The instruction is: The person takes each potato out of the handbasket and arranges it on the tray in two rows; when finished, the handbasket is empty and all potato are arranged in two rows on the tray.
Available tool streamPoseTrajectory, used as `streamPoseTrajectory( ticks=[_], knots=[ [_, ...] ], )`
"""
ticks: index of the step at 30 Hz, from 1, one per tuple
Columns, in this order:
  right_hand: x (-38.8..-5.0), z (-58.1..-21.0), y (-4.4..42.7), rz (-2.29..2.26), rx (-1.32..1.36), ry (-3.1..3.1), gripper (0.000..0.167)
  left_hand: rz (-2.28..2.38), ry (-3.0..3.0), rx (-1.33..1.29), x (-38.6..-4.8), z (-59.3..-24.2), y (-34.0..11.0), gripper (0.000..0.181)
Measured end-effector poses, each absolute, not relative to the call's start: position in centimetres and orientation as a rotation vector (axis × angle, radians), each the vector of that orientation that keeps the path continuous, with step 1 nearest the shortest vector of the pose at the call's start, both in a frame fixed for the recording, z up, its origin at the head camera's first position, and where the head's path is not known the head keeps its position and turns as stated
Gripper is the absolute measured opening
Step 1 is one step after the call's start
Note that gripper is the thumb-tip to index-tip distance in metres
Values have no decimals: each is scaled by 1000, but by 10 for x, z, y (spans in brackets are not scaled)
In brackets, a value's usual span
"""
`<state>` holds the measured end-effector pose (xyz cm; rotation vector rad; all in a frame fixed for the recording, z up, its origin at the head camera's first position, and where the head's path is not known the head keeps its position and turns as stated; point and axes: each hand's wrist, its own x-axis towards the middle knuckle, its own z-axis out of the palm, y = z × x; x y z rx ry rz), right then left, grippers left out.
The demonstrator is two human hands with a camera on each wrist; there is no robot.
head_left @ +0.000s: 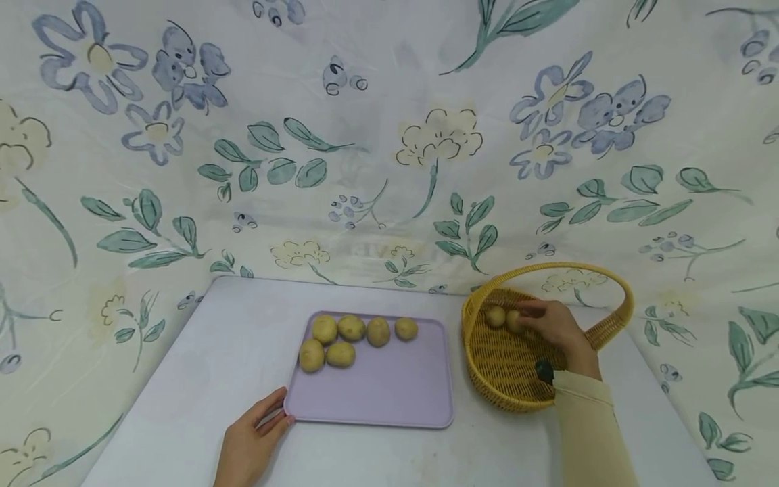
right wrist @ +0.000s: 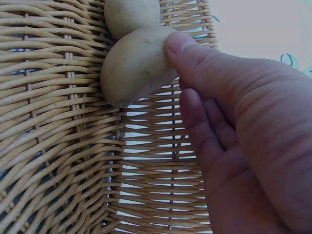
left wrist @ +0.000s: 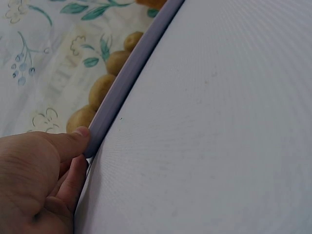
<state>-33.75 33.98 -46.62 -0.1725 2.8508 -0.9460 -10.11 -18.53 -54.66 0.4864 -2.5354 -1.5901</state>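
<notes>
My left hand (head_left: 254, 433) pinches the front left corner of a lilac tray (head_left: 389, 399). In the left wrist view, the thumb (left wrist: 80, 134) lies on the tray's rim (left wrist: 124, 80). Several potatoes (head_left: 378, 332) sit on the tray toward its back and left. My right hand (head_left: 556, 328) is inside a wicker basket (head_left: 508, 399), pinching a potato (right wrist: 136, 68) near the back wall. A second potato (head_left: 496, 316) touches it in the basket. The fingers' hold on the potato's far side is partly hidden in the right wrist view.
The tray and basket stand side by side on a white table (head_left: 201, 365). An arched wicker handle (head_left: 548, 267) rises over the basket, near the right forearm. Floral cloth (head_left: 389, 189) hangs behind and beside the table.
</notes>
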Motion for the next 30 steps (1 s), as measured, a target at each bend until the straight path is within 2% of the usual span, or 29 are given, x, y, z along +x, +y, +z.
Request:
streamPoseTrajectory(
  ticks=[7,18,30],
  knots=[
    [-338,-468,339,-902,-164,2843,43,-1620,-2531,513,-101,-547,-186,56],
    [-338,-470,340,-862,-246,2784,51,-1633,-2521,506,-101,-548,-186,56],
    [-338,-473,337,-830,-275,2790,50,-1593,-2496,454,-101,-549,-185,55]
  ],
)
